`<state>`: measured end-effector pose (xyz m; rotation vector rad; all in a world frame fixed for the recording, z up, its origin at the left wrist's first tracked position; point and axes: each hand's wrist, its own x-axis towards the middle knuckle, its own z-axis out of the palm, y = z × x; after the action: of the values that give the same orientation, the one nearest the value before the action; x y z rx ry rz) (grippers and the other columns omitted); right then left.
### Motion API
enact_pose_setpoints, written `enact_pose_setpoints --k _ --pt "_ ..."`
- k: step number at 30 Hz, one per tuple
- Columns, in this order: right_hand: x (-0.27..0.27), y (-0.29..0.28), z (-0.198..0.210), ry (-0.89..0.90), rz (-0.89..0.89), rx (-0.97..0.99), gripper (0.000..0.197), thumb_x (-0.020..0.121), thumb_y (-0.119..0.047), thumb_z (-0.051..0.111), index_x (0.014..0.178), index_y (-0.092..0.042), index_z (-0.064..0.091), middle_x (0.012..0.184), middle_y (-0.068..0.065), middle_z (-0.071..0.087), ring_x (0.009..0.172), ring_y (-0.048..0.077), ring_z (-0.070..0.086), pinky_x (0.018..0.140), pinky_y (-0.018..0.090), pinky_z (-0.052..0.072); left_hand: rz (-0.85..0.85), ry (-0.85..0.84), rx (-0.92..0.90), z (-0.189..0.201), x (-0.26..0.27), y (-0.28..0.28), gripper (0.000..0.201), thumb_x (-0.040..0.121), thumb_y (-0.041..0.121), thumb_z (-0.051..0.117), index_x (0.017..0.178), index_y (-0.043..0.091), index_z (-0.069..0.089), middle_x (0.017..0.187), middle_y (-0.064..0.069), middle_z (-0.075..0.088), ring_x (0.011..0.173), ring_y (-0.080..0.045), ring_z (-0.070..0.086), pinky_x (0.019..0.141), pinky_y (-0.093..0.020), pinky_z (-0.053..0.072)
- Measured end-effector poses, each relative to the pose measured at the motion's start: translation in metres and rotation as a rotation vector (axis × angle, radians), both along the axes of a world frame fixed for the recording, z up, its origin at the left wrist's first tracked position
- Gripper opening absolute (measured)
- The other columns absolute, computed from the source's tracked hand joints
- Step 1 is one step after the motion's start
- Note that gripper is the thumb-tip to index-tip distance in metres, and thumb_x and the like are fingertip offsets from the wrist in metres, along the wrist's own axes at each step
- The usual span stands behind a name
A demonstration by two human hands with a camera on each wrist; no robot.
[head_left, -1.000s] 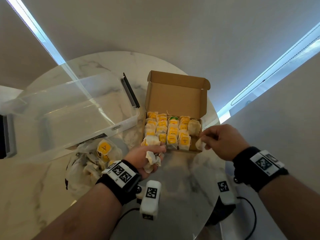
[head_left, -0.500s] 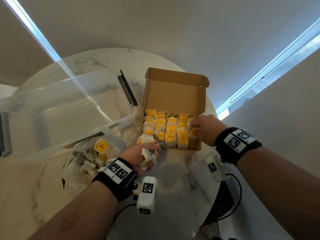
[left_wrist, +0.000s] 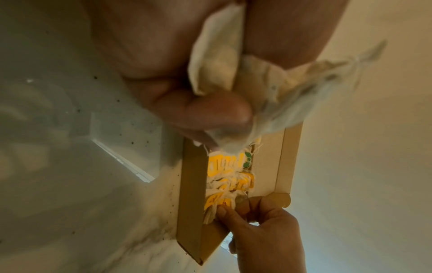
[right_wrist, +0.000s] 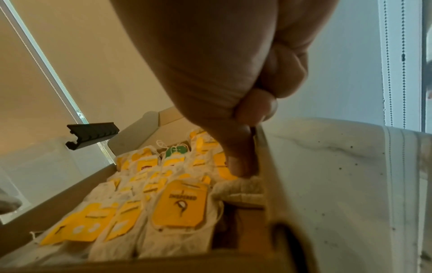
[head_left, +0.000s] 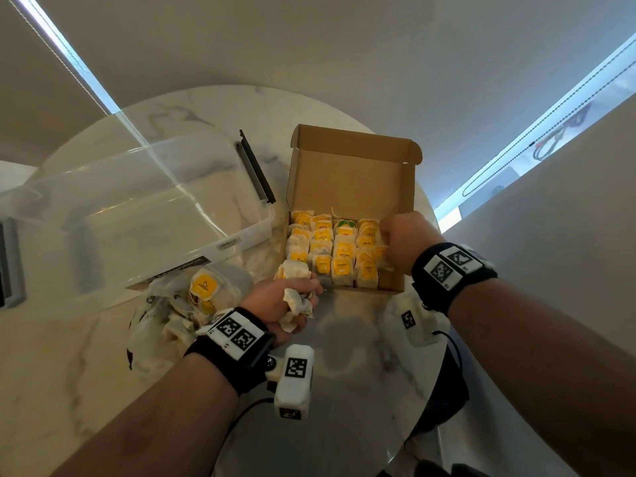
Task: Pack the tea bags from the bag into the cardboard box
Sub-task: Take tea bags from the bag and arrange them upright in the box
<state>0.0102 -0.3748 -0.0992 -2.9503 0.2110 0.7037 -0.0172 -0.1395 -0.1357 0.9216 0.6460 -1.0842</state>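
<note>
The open cardboard box (head_left: 347, 173) sits on the table with rows of yellow-tagged tea bags (head_left: 330, 249) standing in it. My right hand (head_left: 395, 242) reaches into its right side with fingers curled. There it pinches a tea bag (right_wrist: 238, 186) against the right wall, thumb (right_wrist: 240, 162) pointing down. Just in front of the box's left corner, my left hand (head_left: 285, 301) grips several crumpled tea bags (head_left: 296, 301), also seen in the left wrist view (left_wrist: 217, 61). A clear plastic bag (head_left: 179, 304) with more tea bags lies left of that hand.
A large clear plastic bin (head_left: 137, 215) with a black latch (head_left: 254, 166) stands left of the box. The round marble table (head_left: 361, 356) ends close to the box's right side and near my right wrist.
My right hand has moved from in front of the box's right corner forward into its right side, carrying its tea bag down among the packed ones. The left hand has hardly moved.
</note>
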Motion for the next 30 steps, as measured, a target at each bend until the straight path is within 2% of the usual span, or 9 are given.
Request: enact_pose_setpoints --k 5,10,14,17,19,21,23,27,30 --pt "-0.002 -0.001 -0.004 -0.063 0.007 0.016 0.013 0.088 -0.004 0.057 0.086 -0.017 0.051 0.089 0.004 0.051 0.080 0.021 0.054 0.073 0.031 0.053 0.009 -0.017 0.001 -0.001 -0.001 0.000 0.009 0.092 0.010 0.059 0.087 0.017 0.061 0.078 -0.002 0.062 0.052 -0.007 0.058 0.034 -0.013 0.036" --pt "-0.010 -0.004 -0.001 -0.038 -0.003 0.037 0.009 0.086 -0.019 0.063 0.081 -0.020 0.056 0.089 0.000 0.054 0.077 0.017 0.054 0.068 0.026 0.045 0.001 -0.040 -0.045 0.008 -0.004 -0.001 0.011 0.077 0.011 0.064 0.087 0.017 0.063 0.082 -0.004 0.064 0.050 -0.008 0.058 0.034 -0.014 0.035" --pt "-0.028 0.003 0.017 -0.310 -0.032 0.278 0.010 0.078 -0.016 0.067 0.079 -0.024 0.061 0.077 -0.009 0.054 0.070 0.011 0.052 0.066 0.025 0.044 -0.023 -0.114 -0.112 0.017 -0.006 -0.004 0.022 0.071 0.005 0.064 0.091 0.012 0.068 0.087 -0.009 0.069 0.055 -0.013 0.061 0.039 -0.018 0.041" --pt "-0.042 0.024 0.033 -0.389 0.071 0.573 0.026 0.077 -0.012 0.075 0.098 -0.026 0.069 0.085 -0.012 0.061 0.065 0.004 0.056 0.061 0.019 0.046 -0.080 -0.256 -0.094 0.026 -0.007 -0.009 0.027 0.066 -0.001 0.063 0.093 -0.002 0.063 0.081 -0.018 0.068 0.055 -0.018 0.062 0.045 -0.021 0.049" --pt "-0.047 0.035 0.041 -0.354 0.224 0.665 0.036 0.077 -0.008 0.075 0.107 -0.028 0.072 0.101 -0.016 0.062 0.072 0.004 0.062 0.066 0.015 0.049 -0.144 -0.328 -0.113 0.034 -0.009 -0.012 0.023 0.066 -0.004 0.064 0.089 -0.005 0.064 0.075 -0.018 0.067 0.051 -0.020 0.060 0.046 -0.023 0.049" --pt "-0.049 0.040 0.045 -0.330 0.353 0.672 0.038 0.078 -0.005 0.072 0.109 -0.026 0.075 0.110 -0.015 0.066 0.091 0.004 0.065 0.080 0.018 0.052 -0.195 -0.393 -0.160 0.039 -0.011 -0.012 0.019 0.068 -0.006 0.064 0.086 -0.004 0.064 0.073 -0.017 0.067 0.052 -0.020 0.060 0.048 -0.025 0.049" --pt "-0.051 0.041 0.048 -0.307 0.369 0.680 0.042 0.077 -0.005 0.070 0.113 -0.024 0.075 0.114 -0.012 0.071 0.104 0.003 0.065 0.090 0.020 0.053 -0.229 -0.433 -0.192 0.044 -0.010 -0.011 0.018 0.066 -0.009 0.062 0.084 -0.005 0.060 0.071 -0.017 0.064 0.051 -0.019 0.061 0.049 -0.026 0.050" --pt "-0.059 0.042 0.049 -0.262 0.244 0.727 0.044 0.077 -0.011 0.076 0.119 -0.023 0.073 0.112 -0.014 0.072 0.100 -0.013 0.061 0.080 0.000 0.042 -0.311 -0.508 -0.224 0.048 -0.011 -0.008 0.022 0.066 -0.010 0.062 0.087 -0.004 0.058 0.060 -0.008 0.063 0.051 -0.016 0.061 0.053 -0.026 0.052" --pt "-0.064 0.043 0.046 -0.256 0.223 0.733 0.042 0.079 -0.021 0.080 0.121 -0.023 0.072 0.112 -0.014 0.072 0.101 -0.014 0.061 0.083 0.000 0.043 -0.330 -0.504 -0.209 0.048 -0.013 -0.006 0.022 0.060 -0.007 0.072 0.080 -0.004 0.061 0.067 -0.015 0.060 0.053 -0.018 0.061 0.054 -0.028 0.053"
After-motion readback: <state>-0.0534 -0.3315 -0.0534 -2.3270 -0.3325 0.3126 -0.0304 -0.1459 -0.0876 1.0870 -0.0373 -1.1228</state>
